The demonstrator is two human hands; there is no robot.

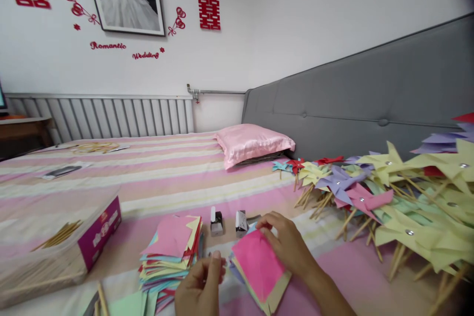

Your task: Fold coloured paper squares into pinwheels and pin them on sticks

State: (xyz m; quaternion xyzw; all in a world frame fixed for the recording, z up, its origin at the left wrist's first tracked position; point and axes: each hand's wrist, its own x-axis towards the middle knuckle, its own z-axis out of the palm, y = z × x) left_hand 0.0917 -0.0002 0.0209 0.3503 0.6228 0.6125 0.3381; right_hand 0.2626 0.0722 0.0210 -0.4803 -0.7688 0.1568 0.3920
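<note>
A stack of square paper sheets with a bright pink sheet (257, 261) on top lies before me on the bed. My right hand (287, 242) is at its far corner, thumb on the pink sheet and fingers curled over the edge. To the left of that stack my left hand (202, 284) is raised with its fingers curled and thumb up; anything between them is too small to make out. Just beyond my left hand stands a taller pile of coloured paper (172, 242), its pieces cut at the corners. Two small open boxes (217, 224) (241, 222) sit behind the stacks.
Many finished paper pinwheels (365, 200) on sticks are heaped at the right. At the left is a clear plastic box (98, 232) of wooden sticks. Loose sticks (101, 298) lie at the front. A pink pillow (255, 143) rests by the grey headboard (355, 84).
</note>
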